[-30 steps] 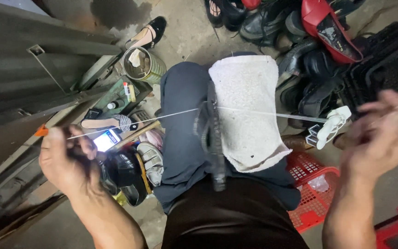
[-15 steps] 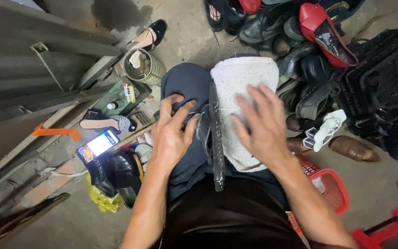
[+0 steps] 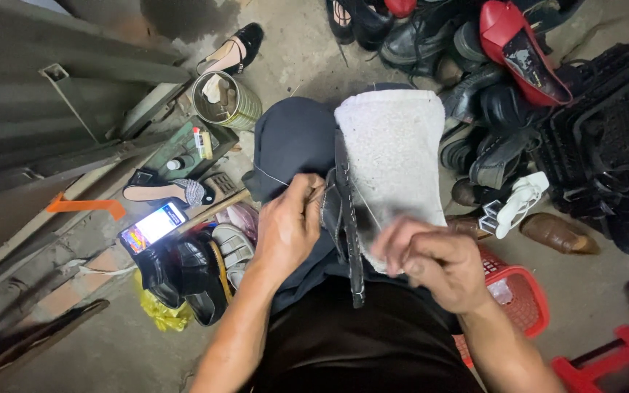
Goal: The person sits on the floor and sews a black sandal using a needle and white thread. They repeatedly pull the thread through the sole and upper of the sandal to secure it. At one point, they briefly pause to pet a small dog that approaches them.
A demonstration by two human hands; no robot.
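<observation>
Pinching thread [image 3: 271, 177], the left hand [image 3: 285, 229] steadies the shoe [image 3: 343, 218] on the lap; the right hand [image 3: 434, 262], at four o'clock, is fisted, contents unclear. Uneven pulling could snap thread or tear stitches.

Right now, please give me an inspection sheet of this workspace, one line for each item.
Surface: white cloth over the lap; concrete floor around.
Job's things: dark shoe between the knees; pale thread.
Clutter: metal can, lit phone, red basket, pile of shoes.
Hands: left hand pinches thread at the shoe; right hand closed, blurred.
Cables: nothing seen.
Surroundings: metal sheeting, black crate.
</observation>
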